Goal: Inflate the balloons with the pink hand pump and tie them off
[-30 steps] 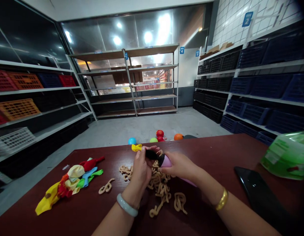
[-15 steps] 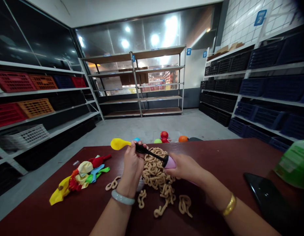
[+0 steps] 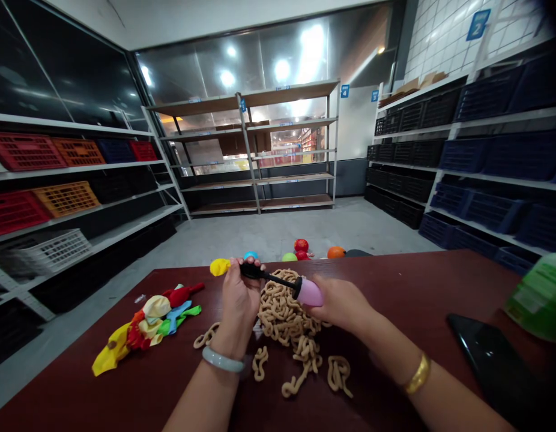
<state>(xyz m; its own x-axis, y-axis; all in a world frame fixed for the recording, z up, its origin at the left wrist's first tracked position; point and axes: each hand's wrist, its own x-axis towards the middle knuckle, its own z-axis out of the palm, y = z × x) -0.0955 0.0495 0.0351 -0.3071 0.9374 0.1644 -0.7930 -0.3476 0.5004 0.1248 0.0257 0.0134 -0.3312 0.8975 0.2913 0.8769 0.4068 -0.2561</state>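
A hand balloon pump, with a pink barrel and a black rod, is held between both hands above the table. My left hand is closed round its black end, at the neck of a yellow balloon that sticks out to the left, small and limp. My right hand is wrapped round the pink barrel. Beneath the pump lies a heap of tan, twisted, cord-like pieces, with a few loose ones in front. Left of my hands rests a pile of uninflated balloons in several colours.
The dark red table carries a black phone-like slab and a green plastic container at right. Beyond its far edge, inflated balloons show near the floor. Shelves with crates line both sides; a rack stands ahead.
My left hand has shifted slightly left and up with the pump's black end. Less of the yellow balloon shows past the fingers, and more of the pink barrel is visible by my right hand.
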